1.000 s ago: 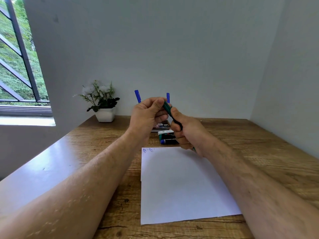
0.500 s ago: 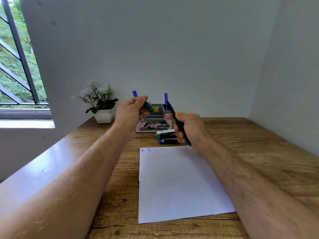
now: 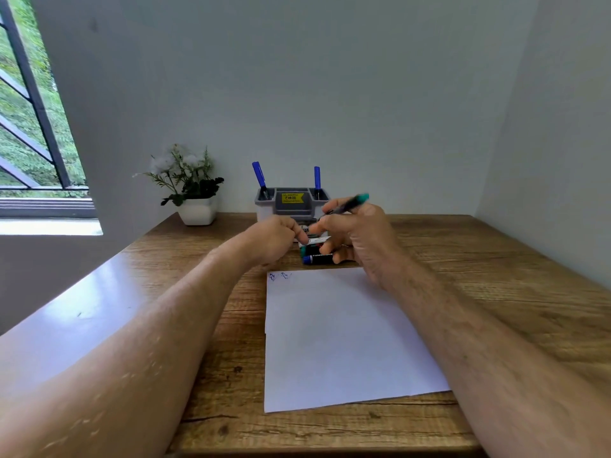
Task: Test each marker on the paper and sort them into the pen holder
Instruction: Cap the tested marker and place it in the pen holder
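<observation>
Desk (image 3: 496, 259) of brown wood is filling the view, and I am looking down along both forearms at the white paper (image 3: 337, 338) lying flat in front of me, two small blue scribbles sitting in its far left corner. Beyond it the grey pen holder (image 3: 292, 206) is standing against the wall, with one blue marker (image 3: 258, 176) leaning in its left compartment and a second blue marker (image 3: 317, 178) upright in its right one. A potted plant (image 3: 188, 186) is sitting to its left.

My right hand (image 3: 360, 239) is hovering between paper and holder, fingers pinching the green marker (image 3: 348, 203), whose teal end is pointing up and to the right. My left hand (image 3: 274, 239) is curled closed just beside it; I judge it is holding the cap, though I cannot see one. Under both hands the untested markers (image 3: 317, 256) are lying in a small pile on the desk.

To test this one well, I am thinking of turning the tip down, steadying the sheet with the left hand and drawing a short stroke next to the blue marks.

Compared with half a second back, both hands are sitting lower and closer together, the marker is tilted up to the right instead of slanting down, and the green cap that was showing in my left fingers is hidden.
</observation>
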The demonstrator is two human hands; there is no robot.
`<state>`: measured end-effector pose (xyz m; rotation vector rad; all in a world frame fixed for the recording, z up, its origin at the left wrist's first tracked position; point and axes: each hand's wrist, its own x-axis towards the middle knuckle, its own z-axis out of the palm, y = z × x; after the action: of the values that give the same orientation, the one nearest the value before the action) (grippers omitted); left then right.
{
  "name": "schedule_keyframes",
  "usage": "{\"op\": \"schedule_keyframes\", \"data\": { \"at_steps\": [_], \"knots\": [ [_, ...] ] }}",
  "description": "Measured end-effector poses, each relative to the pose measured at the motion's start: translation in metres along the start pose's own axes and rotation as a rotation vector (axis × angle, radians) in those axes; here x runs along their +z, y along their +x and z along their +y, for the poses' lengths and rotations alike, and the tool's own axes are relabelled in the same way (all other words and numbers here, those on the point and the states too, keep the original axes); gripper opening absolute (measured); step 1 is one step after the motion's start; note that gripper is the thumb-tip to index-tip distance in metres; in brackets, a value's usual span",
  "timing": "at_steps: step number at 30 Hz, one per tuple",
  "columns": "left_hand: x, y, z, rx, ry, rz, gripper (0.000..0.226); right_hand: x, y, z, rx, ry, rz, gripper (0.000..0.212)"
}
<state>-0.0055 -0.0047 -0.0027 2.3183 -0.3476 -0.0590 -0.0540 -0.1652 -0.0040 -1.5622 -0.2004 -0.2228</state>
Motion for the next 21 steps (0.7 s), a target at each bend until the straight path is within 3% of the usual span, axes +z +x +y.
{"op": "schedule_keyframes", "data": {
  "at_steps": [1, 5, 11, 17, 21],
  "knots": [
    [0.001, 0.000, -0.002, 0.012, 0.051, -0.036, 0.031, -0.001, 0.000, 0.000, -0.021, -0.016, 0.004, 0.004],
    [0.004, 0.003, -0.008, 0.026, 0.151, -0.060, 0.018, -0.001, -0.002, 0.002, -0.050, -0.032, 0.027, 0.032],
    [0.002, 0.005, -0.008, 0.022, 0.078, -0.008, 0.013, 0.002, -0.004, 0.007, -0.002, -0.077, -0.143, 0.017],
    [-0.006, -0.001, -0.007, 0.079, 0.175, -0.220, 0.019, 0.007, -0.004, 0.015, 0.068, -0.103, -0.243, 0.011],
    [-0.010, -0.001, -0.010, 0.075, 0.146, -0.255, 0.027, 0.007, -0.002, 0.021, 0.070, -0.181, -0.259, 0.009]
  ]
}}
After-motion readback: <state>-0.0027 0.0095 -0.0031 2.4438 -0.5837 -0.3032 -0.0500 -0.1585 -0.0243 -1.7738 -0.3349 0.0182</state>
